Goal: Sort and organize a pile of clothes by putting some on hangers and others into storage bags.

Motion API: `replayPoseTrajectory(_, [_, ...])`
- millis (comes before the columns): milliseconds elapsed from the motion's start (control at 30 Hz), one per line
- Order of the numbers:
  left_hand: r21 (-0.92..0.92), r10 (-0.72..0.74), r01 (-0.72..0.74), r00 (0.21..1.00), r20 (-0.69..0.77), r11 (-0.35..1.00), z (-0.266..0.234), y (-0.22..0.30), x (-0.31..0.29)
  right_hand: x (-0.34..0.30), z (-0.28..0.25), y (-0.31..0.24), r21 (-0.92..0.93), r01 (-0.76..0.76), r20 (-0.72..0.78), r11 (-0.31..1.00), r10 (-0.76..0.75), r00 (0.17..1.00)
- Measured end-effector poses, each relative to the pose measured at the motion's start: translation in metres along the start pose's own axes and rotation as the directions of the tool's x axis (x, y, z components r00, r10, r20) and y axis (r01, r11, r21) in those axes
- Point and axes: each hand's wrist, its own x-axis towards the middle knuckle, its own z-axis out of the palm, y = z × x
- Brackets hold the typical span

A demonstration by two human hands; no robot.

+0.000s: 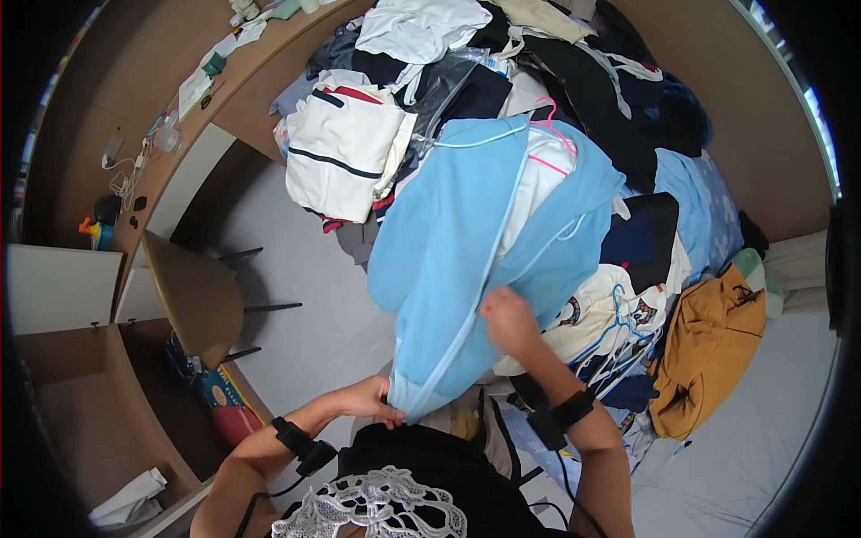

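Note:
A light blue zip-up jacket [448, 233] lies spread over the clothes pile, its front partly apart and its lower end reaching toward me. Inside its neck a pink hanger [554, 134] shows against white cloth. My left hand [377, 401] pinches the jacket's bottom hem near my waist. My right hand [509, 320] is closed at the front edge beside the zip, fingers curled in on the fabric; the fingertips are partly hidden.
A heap of clothes surrounds the jacket, with folded white garments [345, 148] at left. Blue and white hangers [617, 336] and a mustard garment [708, 350] lie at right. Further left are a chair [193, 296], a long desk [235, 85] and an open cabinet [99, 403].

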Motion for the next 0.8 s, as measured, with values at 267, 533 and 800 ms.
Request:
replayPoseTrajectory(267, [0.207, -0.140, 0.106, 0.977, 0.159, 0.973, -0.030, -0.027, 0.010, 0.083, -0.093, 0.089, -0.349, -0.151, -0.276, 0.925, 0.053, 0.960])
replayPoseTrajectory(533, [0.304, -0.238, 0.168, 0.949, 0.209, 0.938, -0.051, -0.037, 0.053, 0.153, -0.162, 0.135, -0.548, -0.272, -0.382, 0.791, 0.053, 0.923])
replayPoseTrajectory(800, [0.885, -0.160, 0.323, 0.945, -0.285, 0.334, -0.075, -0.038, 0.121, 0.204, -0.137, 0.187, -0.441, -0.370, -0.220, 0.818, 0.301, 0.928])
